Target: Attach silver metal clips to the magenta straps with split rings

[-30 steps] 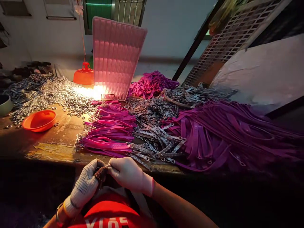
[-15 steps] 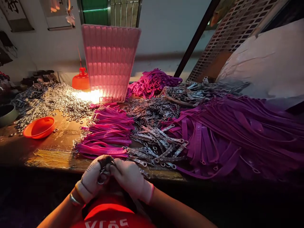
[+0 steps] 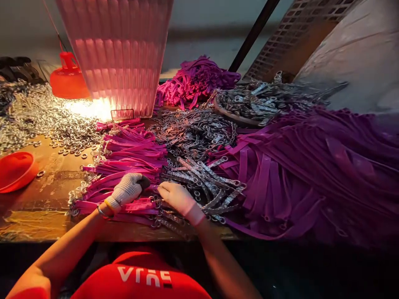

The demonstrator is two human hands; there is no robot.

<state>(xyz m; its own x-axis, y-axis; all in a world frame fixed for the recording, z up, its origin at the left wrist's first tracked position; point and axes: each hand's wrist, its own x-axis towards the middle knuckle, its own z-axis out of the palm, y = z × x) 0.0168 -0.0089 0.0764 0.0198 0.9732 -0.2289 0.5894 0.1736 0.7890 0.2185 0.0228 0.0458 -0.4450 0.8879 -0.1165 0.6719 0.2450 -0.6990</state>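
Flanking the right hand (image 3: 178,199), metal links (image 3: 209,182) adjoin pink straps (image 3: 132,158) beneath the left hand (image 3: 127,191); I cannot tell either's grip.

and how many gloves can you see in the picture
2: a dotted glove on the left hand, over the pink straps, and a plain-looking glove on the right hand, beside the silvery strips. Others could be hidden.

Arms (image 3: 75,238) forward, left hand (image 3: 128,190) curled — right hand (image 3: 177,197) near, back upward
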